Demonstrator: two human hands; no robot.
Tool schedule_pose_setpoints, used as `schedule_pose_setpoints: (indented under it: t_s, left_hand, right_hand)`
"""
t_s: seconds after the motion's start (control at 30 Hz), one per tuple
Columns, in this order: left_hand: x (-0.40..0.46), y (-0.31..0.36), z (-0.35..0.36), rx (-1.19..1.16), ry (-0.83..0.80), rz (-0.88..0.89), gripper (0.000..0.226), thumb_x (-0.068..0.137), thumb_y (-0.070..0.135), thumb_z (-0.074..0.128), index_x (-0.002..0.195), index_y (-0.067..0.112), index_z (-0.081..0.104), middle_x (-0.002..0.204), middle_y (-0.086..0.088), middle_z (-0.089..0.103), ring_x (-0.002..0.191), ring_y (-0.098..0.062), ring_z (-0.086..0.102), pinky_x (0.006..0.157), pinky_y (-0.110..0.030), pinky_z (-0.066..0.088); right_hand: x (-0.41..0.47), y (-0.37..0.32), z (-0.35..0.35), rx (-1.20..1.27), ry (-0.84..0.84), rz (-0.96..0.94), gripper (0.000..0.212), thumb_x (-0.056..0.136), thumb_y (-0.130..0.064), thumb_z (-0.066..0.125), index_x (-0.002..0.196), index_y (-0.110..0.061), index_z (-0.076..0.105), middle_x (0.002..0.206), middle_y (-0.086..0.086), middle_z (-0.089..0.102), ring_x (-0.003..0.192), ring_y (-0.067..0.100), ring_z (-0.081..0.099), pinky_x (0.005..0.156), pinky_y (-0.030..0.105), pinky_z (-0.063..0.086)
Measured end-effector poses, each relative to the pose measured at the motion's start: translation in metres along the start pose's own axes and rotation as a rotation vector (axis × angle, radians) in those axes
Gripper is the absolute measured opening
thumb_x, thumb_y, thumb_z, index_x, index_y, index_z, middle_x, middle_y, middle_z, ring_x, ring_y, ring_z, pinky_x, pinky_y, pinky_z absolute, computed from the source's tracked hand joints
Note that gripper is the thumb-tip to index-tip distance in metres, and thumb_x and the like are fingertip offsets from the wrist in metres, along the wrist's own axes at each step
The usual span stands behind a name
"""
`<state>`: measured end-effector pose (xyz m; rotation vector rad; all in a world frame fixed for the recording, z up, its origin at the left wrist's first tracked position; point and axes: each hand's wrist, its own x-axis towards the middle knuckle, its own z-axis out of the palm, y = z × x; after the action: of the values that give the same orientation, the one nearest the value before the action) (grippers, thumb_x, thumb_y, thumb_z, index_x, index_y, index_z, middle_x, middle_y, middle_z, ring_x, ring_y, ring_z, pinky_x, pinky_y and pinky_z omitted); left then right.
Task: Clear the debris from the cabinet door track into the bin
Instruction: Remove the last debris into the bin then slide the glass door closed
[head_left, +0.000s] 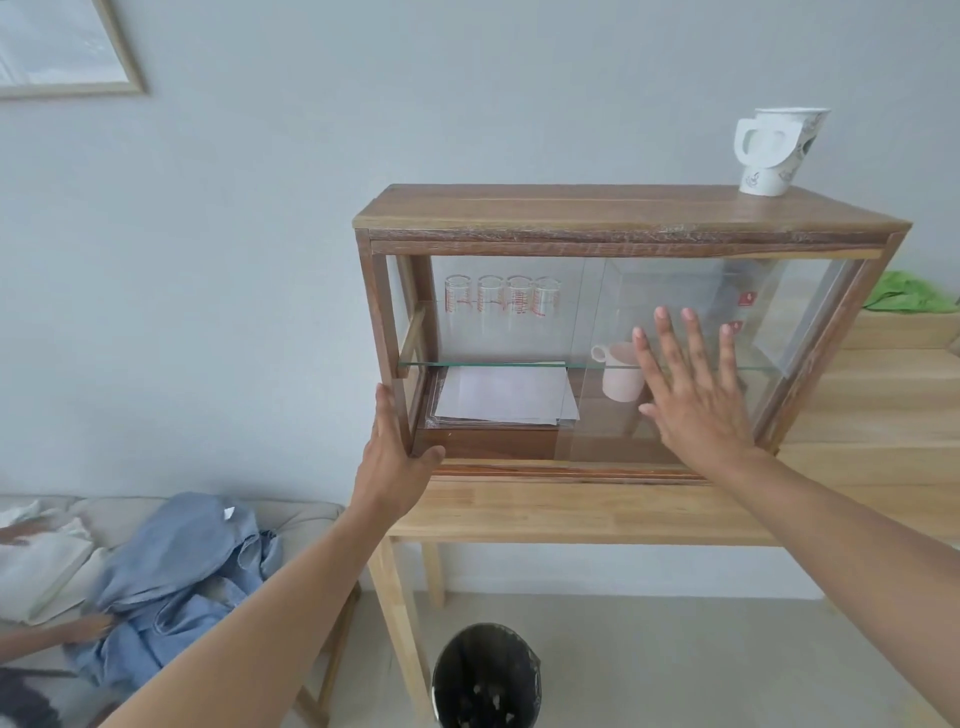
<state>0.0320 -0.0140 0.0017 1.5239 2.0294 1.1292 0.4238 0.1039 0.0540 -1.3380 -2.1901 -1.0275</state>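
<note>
1. Standing on a wooden bench (597, 512), the cabinet (623, 218) has glass sliding doors, and its track (566, 470) runs along the bottom front edge; debris in it is too small to make out.
2. Left hand (392, 457) clasps the cabinet's lower left corner post, thumb in front.
3. Right hand (693, 395) lies flat, fingers spread, on the right glass door (675, 291), grasping nothing.
4. Bin (485, 675), lined in black, stands on the floor under the bench.
5. Cup (621, 371) sits inside the cabinet.
</note>
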Motion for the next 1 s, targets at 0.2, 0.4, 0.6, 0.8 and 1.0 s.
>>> schedule_pose_setpoints:
  t_s: [0.2, 0.4, 0.6, 0.8, 1.0]
  left_hand:
    - [0.001, -0.003, 0.001, 0.038, 0.016, 0.006, 0.123, 0.088, 0.041, 0.075, 0.146, 0.063, -0.03, 0.171, 0.005, 0.026, 0.142, -0.038, 0.045, 0.106, -0.056, 0.044]
    - [0.002, -0.006, 0.005, 0.029, 0.028, 0.018, 0.121, 0.09, 0.036, 0.075, 0.151, 0.06, -0.027, 0.171, 0.004, 0.024, 0.143, -0.04, 0.044, 0.107, -0.058, 0.043]
    - [0.001, -0.006, 0.003, 0.072, 0.049, 0.039, 0.125, 0.09, 0.032, 0.075, 0.139, 0.067, -0.034, 0.171, 0.005, 0.024, 0.142, -0.037, 0.045, 0.104, -0.053, 0.045]
    - [-0.001, -0.003, 0.004, 0.039, 0.079, 0.049, 0.124, 0.088, 0.027, 0.074, 0.144, 0.065, -0.03, 0.171, 0.008, 0.024, 0.14, -0.036, 0.048, 0.1, -0.051, 0.047]
    - [-0.002, -0.003, 0.003, 0.007, 0.085, 0.085, 0.124, 0.086, 0.023, 0.074, 0.147, 0.065, -0.027, 0.172, 0.013, 0.015, 0.149, -0.03, 0.038, 0.106, -0.046, 0.042]
  right_hand:
    - [0.014, -0.021, -0.003, -0.018, 0.003, -0.051, 0.126, 0.086, -0.039, 0.086, 0.175, -0.013, 0.002, 0.184, 0.018, -0.006, 0.169, 0.047, -0.003, 0.13, 0.075, -0.001]
    - [0.042, -0.074, -0.015, 0.021, 0.003, -0.108, 0.128, 0.088, -0.046, 0.084, 0.175, -0.015, -0.004, 0.184, 0.015, -0.007, 0.169, 0.044, -0.005, 0.13, 0.073, -0.005]
    - [0.071, -0.126, -0.023, 0.025, 0.033, -0.154, 0.137, 0.081, -0.053, 0.089, 0.175, -0.019, -0.003, 0.185, 0.01, -0.001, 0.169, 0.037, -0.004, 0.129, 0.071, -0.007]
    - [0.088, -0.157, -0.025, 0.059, 0.046, -0.173, 0.14, 0.076, -0.053, 0.093, 0.176, -0.019, -0.001, 0.185, 0.009, -0.003, 0.171, 0.039, 0.0, 0.129, 0.071, -0.013]
    - [0.098, -0.178, -0.027, 0.061, 0.046, -0.185, 0.139, 0.078, -0.046, 0.094, 0.175, -0.018, -0.002, 0.185, 0.01, -0.007, 0.171, 0.039, -0.002, 0.129, 0.072, -0.011]
